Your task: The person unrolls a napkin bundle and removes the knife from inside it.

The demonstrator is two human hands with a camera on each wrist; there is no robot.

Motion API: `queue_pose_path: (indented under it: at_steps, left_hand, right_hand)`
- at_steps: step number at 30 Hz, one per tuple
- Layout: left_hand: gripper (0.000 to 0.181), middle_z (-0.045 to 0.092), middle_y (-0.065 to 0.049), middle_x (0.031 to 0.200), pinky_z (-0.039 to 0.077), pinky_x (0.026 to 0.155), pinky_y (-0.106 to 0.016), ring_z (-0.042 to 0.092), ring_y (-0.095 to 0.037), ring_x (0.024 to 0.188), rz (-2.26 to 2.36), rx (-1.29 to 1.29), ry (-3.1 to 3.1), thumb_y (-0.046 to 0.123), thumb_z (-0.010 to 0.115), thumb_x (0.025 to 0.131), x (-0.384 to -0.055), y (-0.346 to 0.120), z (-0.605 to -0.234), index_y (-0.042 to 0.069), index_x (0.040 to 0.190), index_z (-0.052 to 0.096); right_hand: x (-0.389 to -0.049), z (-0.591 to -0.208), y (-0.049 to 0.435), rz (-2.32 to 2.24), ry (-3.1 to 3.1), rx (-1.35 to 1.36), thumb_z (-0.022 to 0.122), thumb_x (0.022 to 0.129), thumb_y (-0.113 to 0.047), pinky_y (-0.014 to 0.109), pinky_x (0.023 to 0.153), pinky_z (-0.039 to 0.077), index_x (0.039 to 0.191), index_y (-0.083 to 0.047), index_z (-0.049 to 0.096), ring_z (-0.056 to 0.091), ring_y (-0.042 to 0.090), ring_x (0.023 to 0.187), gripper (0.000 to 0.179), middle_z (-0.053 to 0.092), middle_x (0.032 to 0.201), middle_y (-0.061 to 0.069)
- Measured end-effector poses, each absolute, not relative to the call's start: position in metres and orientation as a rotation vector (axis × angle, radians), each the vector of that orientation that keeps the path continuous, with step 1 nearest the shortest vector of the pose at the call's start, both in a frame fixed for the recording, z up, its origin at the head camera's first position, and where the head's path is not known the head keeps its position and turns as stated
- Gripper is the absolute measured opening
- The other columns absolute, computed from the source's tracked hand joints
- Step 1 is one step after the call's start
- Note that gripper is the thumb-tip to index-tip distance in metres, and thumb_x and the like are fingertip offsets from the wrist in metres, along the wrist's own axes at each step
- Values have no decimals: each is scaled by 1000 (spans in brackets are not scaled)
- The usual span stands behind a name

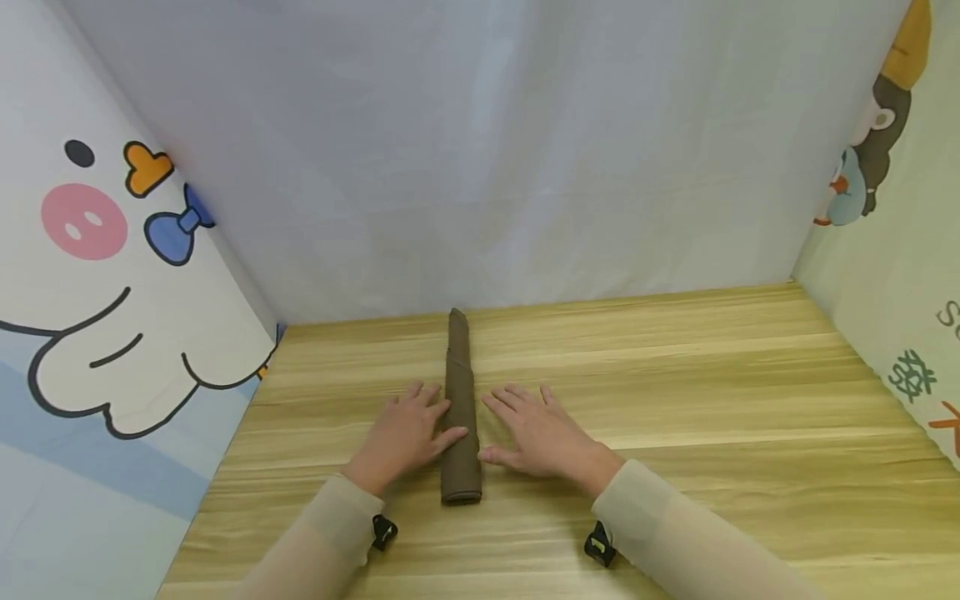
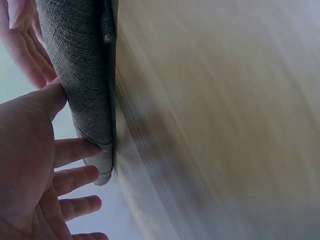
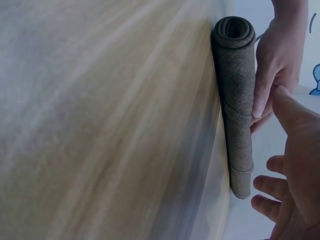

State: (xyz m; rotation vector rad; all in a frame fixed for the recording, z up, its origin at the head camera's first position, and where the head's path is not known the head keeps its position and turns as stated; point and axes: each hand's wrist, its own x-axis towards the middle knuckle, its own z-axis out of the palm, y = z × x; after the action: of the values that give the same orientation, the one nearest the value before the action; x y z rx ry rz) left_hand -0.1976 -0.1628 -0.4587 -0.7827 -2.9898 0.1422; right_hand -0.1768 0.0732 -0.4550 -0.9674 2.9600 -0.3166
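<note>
A dark brown rolled-up cloth (image 1: 460, 400) lies lengthwise on the wooden table, its near end toward me. The right wrist view shows the spiral layers at one end of the roll (image 3: 235, 65). My left hand (image 1: 403, 437) is at the roll's left side, its thumb lying on top of the cloth and its other fingers spread. On the other side, my right hand (image 1: 546, 437) hovers close to the roll, fingers extended and a small gap between them and the cloth. Neither hand is curled round it.
The wood-grain table (image 1: 675, 367) runs back to a pale curtain (image 1: 525, 167). A cartoon-printed sheet (image 1: 150, 333) borders it on the left, and another printed sheet (image 1: 885, 308) on the right. Each wrist wears a small black device.
</note>
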Motion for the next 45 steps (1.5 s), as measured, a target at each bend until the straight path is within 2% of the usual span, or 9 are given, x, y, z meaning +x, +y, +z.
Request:
queue_pose_path:
  at_steps: [8,15,21,28,38,45]
  left_hand:
    - [66,43,-12,146,37,99,-58,37,-35,135,39,-790,-3017,60,41,96,-203,-159,-464,8,133,58]
    - [64,34,-11,152,34,101,-61,31,-36,139,-26,-805,-3089,52,41,100,-233,-167,-455,10,148,38]
    - [66,27,-10,156,30,103,-61,26,-36,141,11,-825,-3142,53,32,101,-258,-164,-446,14,153,27]
    - [65,20,-6,159,27,104,-62,22,-36,143,11,-836,-3173,55,31,101,-277,-154,-441,19,155,22]
    - [64,14,-4,160,23,105,-64,16,-35,144,94,-796,-3290,55,31,101,-289,-143,-436,23,155,20]
    - [66,13,-1,161,23,106,-64,15,-34,145,161,-783,-3343,59,30,99,-294,-144,-445,27,155,16]
  right_hand:
    - [-176,-456,73,-321,2964,-961,39,90,-72,63,107,21,150,-14,35,29,27,141,84,35,153,7]
    - [-170,-458,62,-325,2962,-927,37,89,-74,64,107,21,151,-13,34,28,29,141,88,34,153,9]
    - [-164,-462,51,-361,2954,-861,39,88,-74,64,106,22,151,-11,32,28,29,141,90,33,154,10]
    - [-161,-463,37,-393,2953,-777,41,87,-74,65,105,22,152,-10,30,27,30,142,92,29,155,11]
    - [-162,-471,22,-416,2864,-731,41,88,-73,65,106,21,155,-16,19,15,28,146,90,10,160,10]
    - [-166,-475,21,-383,2852,-754,38,88,-75,64,107,20,155,-20,20,12,22,146,89,9,161,6]
